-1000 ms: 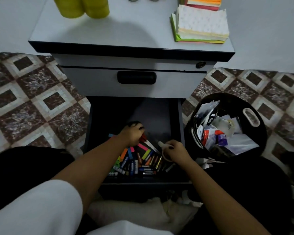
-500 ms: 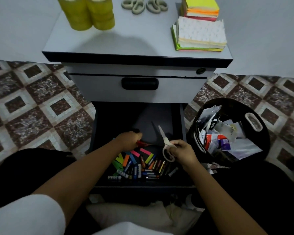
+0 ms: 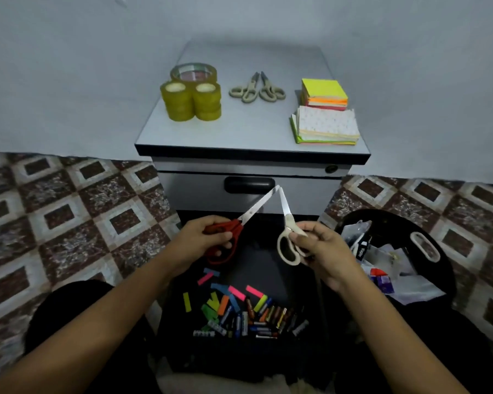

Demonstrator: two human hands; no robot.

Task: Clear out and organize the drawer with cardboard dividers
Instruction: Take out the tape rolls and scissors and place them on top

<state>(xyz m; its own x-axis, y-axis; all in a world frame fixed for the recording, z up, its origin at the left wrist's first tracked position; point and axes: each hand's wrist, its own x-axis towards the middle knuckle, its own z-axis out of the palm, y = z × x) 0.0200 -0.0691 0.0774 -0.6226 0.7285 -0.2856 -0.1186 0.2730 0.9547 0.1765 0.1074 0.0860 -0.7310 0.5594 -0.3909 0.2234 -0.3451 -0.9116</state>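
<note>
Head view, left hand (image 3: 202, 240): fingers curled round the handle of the red scissors (image 3: 225, 237), blades closed, angled up at the cabinet front
Head view, right hand (image 3: 322, 248): pinches the cream scissors (image 3: 288, 245) just above the loops; its tip almost meets the red pair's tip
Drawer (image 3: 265, 260): pulled open beneath both hands, batteries (image 3: 254, 319) and coloured flags (image 3: 236, 292) heaped at its near end
Cabinet top (image 3: 239, 132): two scissors (image 3: 256, 88) lie between tape rolls (image 3: 192, 98) and note pads (image 3: 325, 120)
Step, by my judgement: lifting scissors out to sort them with their kind
Doing it well: part the tips first, blades shut and pointed away, then lay each pair beside the two on top, handles toward the person
</note>
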